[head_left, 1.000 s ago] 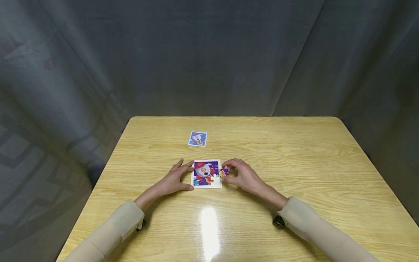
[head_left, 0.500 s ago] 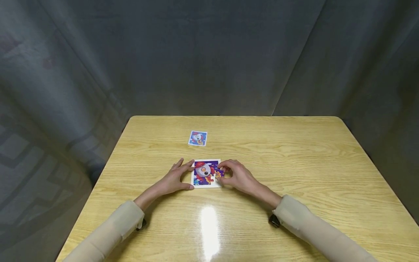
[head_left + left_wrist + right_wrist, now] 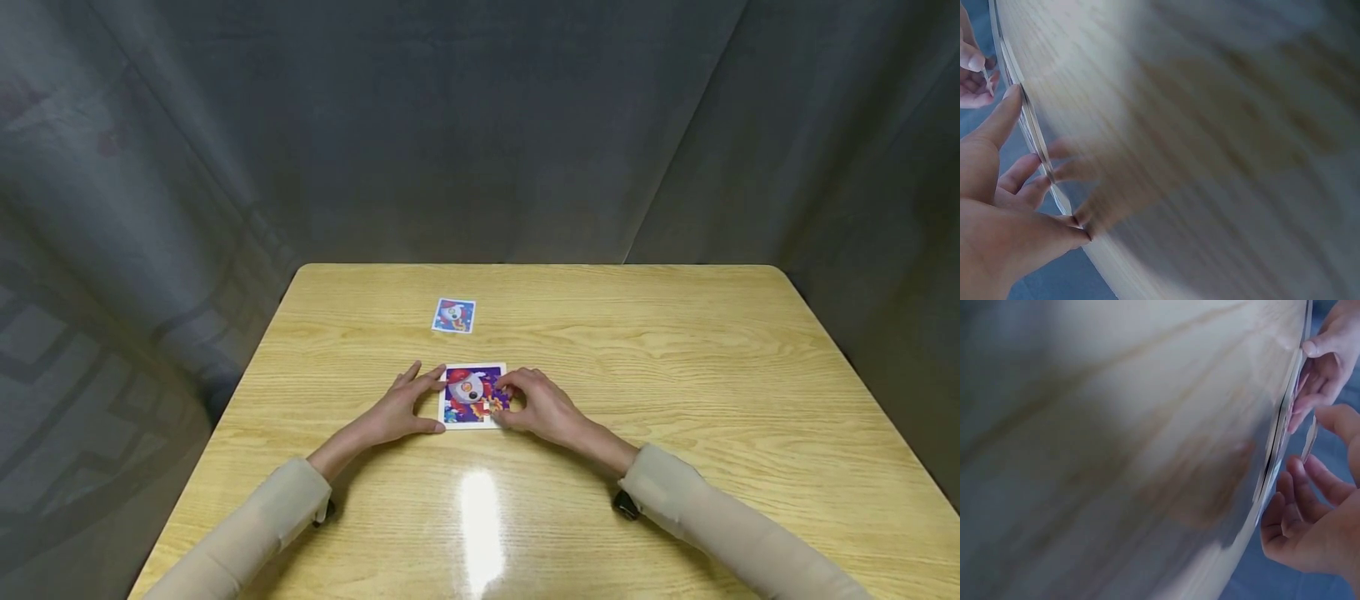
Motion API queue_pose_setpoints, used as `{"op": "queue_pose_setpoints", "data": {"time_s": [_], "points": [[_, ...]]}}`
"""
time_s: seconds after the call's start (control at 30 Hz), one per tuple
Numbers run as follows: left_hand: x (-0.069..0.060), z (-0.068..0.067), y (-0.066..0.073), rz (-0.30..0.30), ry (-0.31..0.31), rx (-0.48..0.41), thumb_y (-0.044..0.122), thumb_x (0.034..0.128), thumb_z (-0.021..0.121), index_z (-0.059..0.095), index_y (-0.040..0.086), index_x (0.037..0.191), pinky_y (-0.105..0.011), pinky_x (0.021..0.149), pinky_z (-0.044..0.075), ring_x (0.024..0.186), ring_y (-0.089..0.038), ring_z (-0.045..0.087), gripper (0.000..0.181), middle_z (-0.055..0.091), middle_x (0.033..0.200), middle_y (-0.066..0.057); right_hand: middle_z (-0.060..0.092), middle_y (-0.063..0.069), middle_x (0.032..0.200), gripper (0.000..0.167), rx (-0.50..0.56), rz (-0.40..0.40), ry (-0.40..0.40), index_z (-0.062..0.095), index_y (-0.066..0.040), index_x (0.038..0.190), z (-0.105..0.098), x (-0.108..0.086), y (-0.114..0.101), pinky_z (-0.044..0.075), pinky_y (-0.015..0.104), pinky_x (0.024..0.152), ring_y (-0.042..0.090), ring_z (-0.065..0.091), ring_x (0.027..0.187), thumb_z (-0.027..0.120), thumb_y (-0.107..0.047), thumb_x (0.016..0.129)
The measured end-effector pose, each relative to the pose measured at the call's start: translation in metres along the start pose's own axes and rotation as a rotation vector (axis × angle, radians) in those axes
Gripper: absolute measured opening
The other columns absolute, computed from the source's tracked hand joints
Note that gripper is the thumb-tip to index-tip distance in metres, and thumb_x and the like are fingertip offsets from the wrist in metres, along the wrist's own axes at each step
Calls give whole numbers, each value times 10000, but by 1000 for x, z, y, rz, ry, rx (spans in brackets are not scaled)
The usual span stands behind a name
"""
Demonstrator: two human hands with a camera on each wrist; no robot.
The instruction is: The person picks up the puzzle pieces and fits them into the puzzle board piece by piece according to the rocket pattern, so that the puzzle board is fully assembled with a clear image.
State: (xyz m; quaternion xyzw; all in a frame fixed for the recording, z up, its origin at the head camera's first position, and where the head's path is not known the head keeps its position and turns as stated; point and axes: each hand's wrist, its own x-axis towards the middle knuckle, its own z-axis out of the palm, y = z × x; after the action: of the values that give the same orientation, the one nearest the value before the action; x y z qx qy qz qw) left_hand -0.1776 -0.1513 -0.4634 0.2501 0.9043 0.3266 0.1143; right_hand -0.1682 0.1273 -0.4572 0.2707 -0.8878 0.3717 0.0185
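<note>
A square jigsaw puzzle board (image 3: 465, 426) with a white border lies on the table, showing a rocket on purple. My left hand (image 3: 396, 412) rests along its left side, thumb at the near corner and fingertips at the far one, fingers spread. Between thumb and fingers, my right hand (image 3: 546, 408) pinches a purple and orange puzzle piece (image 3: 498, 403) over the board's right part. The right wrist view shows this piece (image 3: 1310, 440) edge-on, tilted and raised above the board. A small white patch of board shows left of the piece; the fingers partly hide the right border.
Beyond the board lies a small picture card (image 3: 453, 316) with a similar rocket. The wooden table (image 3: 675, 358) stretches to both sides, with a bright glare near its front. Dark grey curtains (image 3: 480, 133) hang behind and beside it.
My right hand has moved left with the puzzle piece, from beside the board's right edge to over its lower right part. My left hand has stayed in place.
</note>
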Motion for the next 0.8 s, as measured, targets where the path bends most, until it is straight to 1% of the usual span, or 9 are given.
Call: {"op": "queue_pose_setpoints", "data": {"time_s": [0.13, 0.23, 0.37, 0.47, 0.6, 0.8], "points": [[0, 0, 0, 8, 3, 7, 305, 782, 795, 505, 65, 1380, -607, 1140, 6, 1455, -396, 16, 706, 308, 1552, -76, 615, 26, 875, 403, -30, -7, -14, 685, -70, 1076, 2, 1, 0, 441, 256, 694, 180, 521, 812, 827, -225, 733], [0, 0, 0, 11, 5, 9, 299, 783, 795, 483, 61, 1400, -603, 1143, 7, 1454, -397, 19, 732, 324, 1544, -78, 605, 18, 867, 393, -52, -15, -20, 688, -69, 1063, 4, 2, 0, 435, 253, 698, 170, 515, 808, 823, -236, 734], [-1, 0, 1, 7, 0, 6, 293, 787, 792, 505, 60, 1379, -599, 1144, 1, 1455, -396, 10, 698, 294, 1558, -75, 598, 13, 869, 393, -78, -16, -27, 691, -66, 1053, 6, 4, 0, 435, 243, 702, 152, 509, 801, 818, -253, 732], [-1, -1, 2, 7, -2, 4, 292, 789, 790, 513, 60, 1371, -600, 1143, -1, 1454, -398, 7, 685, 302, 1555, -77, 600, 20, 883, 391, -89, -11, -33, 692, -66, 1054, 7, 4, 0, 434, 241, 699, 146, 506, 803, 813, -259, 736], [0, -1, 3, 6, -3, 4, 293, 789, 789, 490, 62, 1393, -601, 1142, -1, 1454, -398, 7, 712, 347, 1533, -77, 602, 27, 903, 391, -98, -1, -38, 693, -66, 1060, 8, 5, -1, 436, 244, 698, 141, 504, 813, 809, -256, 739], [-1, -1, 3, -2, 4, 7, 287, 785, 794, 512, 72, 1374, -620, 1135, 11, 1452, -404, 17, 687, 316, 1550, -73, 592, 18, 916, 414, -124, 12, -43, 694, -75, 1072, 10, 5, -2, 441, 256, 698, 133, 491, 815, 816, -273, 729]]}}
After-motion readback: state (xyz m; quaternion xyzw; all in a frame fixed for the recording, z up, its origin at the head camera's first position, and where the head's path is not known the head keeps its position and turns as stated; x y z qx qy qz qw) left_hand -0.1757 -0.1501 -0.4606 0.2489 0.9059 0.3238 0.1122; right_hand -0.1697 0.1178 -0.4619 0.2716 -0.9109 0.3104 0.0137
